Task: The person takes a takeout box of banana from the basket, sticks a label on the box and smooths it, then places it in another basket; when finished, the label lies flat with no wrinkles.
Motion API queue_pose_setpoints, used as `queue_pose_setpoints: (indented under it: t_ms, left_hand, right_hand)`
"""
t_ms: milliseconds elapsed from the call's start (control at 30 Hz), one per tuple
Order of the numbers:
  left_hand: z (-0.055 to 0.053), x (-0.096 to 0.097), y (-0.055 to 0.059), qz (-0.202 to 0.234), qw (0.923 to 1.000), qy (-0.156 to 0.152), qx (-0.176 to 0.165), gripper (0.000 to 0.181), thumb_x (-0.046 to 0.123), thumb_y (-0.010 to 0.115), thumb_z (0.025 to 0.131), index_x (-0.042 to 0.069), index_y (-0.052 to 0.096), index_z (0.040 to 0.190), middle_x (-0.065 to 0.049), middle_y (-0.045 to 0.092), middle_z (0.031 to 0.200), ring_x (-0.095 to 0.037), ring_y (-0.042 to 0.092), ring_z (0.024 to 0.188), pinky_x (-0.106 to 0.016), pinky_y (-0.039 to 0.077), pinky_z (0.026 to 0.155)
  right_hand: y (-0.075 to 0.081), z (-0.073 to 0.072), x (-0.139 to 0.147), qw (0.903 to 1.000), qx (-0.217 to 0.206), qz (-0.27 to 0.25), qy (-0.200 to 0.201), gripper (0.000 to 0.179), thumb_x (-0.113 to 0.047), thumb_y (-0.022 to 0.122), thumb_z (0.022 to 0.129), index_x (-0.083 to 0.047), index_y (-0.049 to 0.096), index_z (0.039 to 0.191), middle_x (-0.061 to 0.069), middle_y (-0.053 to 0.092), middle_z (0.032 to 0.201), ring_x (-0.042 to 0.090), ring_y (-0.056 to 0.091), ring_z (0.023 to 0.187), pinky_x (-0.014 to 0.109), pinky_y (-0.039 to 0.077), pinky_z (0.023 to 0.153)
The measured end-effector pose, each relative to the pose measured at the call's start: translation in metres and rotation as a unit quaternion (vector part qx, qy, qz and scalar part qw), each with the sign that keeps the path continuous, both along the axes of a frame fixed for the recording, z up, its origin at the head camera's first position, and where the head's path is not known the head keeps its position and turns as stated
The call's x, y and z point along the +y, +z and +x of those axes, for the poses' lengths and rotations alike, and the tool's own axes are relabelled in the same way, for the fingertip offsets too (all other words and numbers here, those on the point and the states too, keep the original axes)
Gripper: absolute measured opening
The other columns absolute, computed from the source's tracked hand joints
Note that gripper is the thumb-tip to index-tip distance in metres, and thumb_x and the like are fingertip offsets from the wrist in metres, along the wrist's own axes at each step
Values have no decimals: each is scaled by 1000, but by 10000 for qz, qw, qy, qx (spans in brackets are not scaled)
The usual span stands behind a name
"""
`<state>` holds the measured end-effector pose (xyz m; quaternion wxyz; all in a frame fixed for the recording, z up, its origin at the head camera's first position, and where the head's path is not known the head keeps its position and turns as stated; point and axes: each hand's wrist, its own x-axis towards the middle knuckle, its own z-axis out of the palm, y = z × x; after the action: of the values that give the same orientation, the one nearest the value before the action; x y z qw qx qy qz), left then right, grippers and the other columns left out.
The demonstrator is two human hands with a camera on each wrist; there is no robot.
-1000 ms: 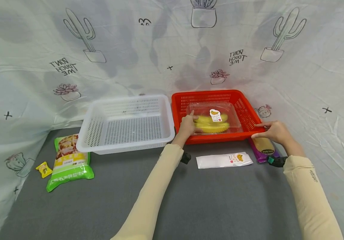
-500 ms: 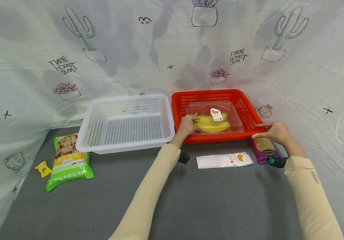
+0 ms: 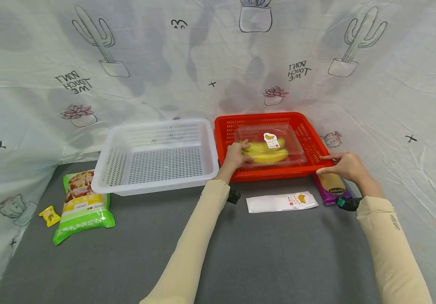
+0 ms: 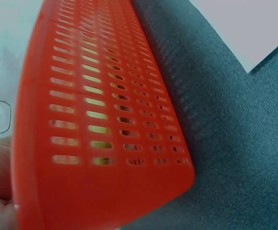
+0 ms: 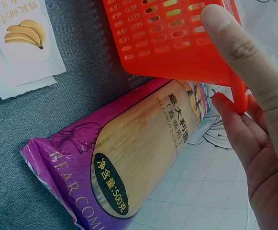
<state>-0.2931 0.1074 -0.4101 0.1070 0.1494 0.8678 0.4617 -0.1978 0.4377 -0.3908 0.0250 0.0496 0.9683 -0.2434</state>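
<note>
In the head view, my left hand (image 3: 235,155) reaches over the front left of the red basket (image 3: 271,172) and grips the left end of a clear plastic box of bananas (image 3: 265,157). A white banana sticker is on the lid. Only a bit of that hand shows past the basket wall (image 4: 95,187) in the left wrist view. My right hand (image 3: 349,165) pinches the basket's front right rim, thumb (image 5: 220,21) against the outer wall and fingers around the lip. Under that corner lies a purple pack of spaghetti (image 5: 139,143), its far end hidden by the basket.
A white slotted basket (image 3: 157,188) stands just left of the red one. In front lies a flat white packet with a banana print (image 3: 271,203). At the left are a green-and-yellow food bag (image 3: 85,211) and a small yellow sachet (image 3: 50,216). A printed cloth (image 3: 195,63) hangs behind.
My left index finger, earlier stretched over the lid, now bends at the box's left end. The box has shifted slightly away from the basket's front rim. My right hand keeps its hold.
</note>
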Motion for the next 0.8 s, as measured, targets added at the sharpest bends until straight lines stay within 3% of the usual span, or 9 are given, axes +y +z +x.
queue_pose_setpoints:
  t_ms: [100, 233, 367, 500, 633, 700, 733, 800]
  left_hand:
    - [-1, -3, -1, -31, 10000, 41, 51, 52, 6, 72, 85, 1, 54, 133, -3, 40, 149, -23, 36, 137, -29, 43, 99]
    - [-2, -8, -2, -204, 9997, 14, 156, 50, 7, 69, 88, 2, 52, 135, -3, 35, 151, -25, 30, 139, -32, 40, 103]
    - [-2, -10, -2, -95, 9998, 133, 80, 49, 5, 68, 88, 2, 53, 135, -3, 36, 151, -25, 27, 141, -32, 41, 101]
    - [-3, -9, -3, -15, 9996, 286, 73, 49, 5, 69, 87, 1, 54, 133, -3, 38, 150, -25, 28, 141, -30, 44, 99]
    - [-4, -6, -4, -19, 9985, 346, 420, 51, 10, 74, 85, 4, 57, 133, -7, 37, 150, -26, 34, 138, -28, 44, 98]
    - [-2, -7, -3, 185, 9972, 316, 657, 51, 11, 73, 85, 4, 57, 133, -10, 37, 150, -25, 54, 120, -24, 50, 86]
    - [-1, -9, -1, 306, 9958, 300, 806, 50, 13, 73, 86, 5, 58, 133, -10, 37, 150, -24, 62, 103, -22, 51, 77]
    - [4, -13, 3, 671, 9927, 202, 984, 46, 14, 70, 89, 6, 58, 132, -11, 39, 149, -18, 58, 67, -20, 46, 58]
  right_hand:
    - [-1, -3, -3, 10000, -13, -49, 33, 74, -47, 83, 71, 5, 64, 119, 36, 58, 115, 29, 45, 80, 28, 35, 50]
    - [-1, -7, -7, 10000, -54, -46, 70, 75, -48, 83, 70, 5, 64, 120, 36, 57, 117, 30, 46, 83, 29, 36, 51]
    - [-1, -10, -8, 9999, -76, -26, 99, 76, -50, 82, 70, 4, 63, 120, 36, 55, 121, 30, 46, 84, 29, 37, 51]
    - [-1, -13, -8, 9999, -61, -61, 122, 75, -48, 83, 71, 5, 63, 120, 35, 57, 118, 30, 45, 83, 29, 37, 51]
    - [-3, -11, -6, 9998, -65, -145, 130, 74, -45, 82, 72, 6, 62, 121, 32, 61, 104, 29, 44, 81, 29, 35, 51]
    - [-3, -8, -6, 9994, -187, -253, 145, 76, -46, 81, 74, 5, 59, 126, 31, 61, 100, 30, 44, 82, 29, 37, 53]
    - [-2, -7, -5, 9989, -290, -335, 139, 77, -46, 79, 75, 5, 56, 129, 31, 60, 101, 32, 45, 85, 30, 40, 55]
    - [-2, -3, -3, 9972, -511, -522, 177, 79, -46, 76, 79, 2, 49, 136, 34, 56, 115, 39, 47, 97, 38, 50, 66]
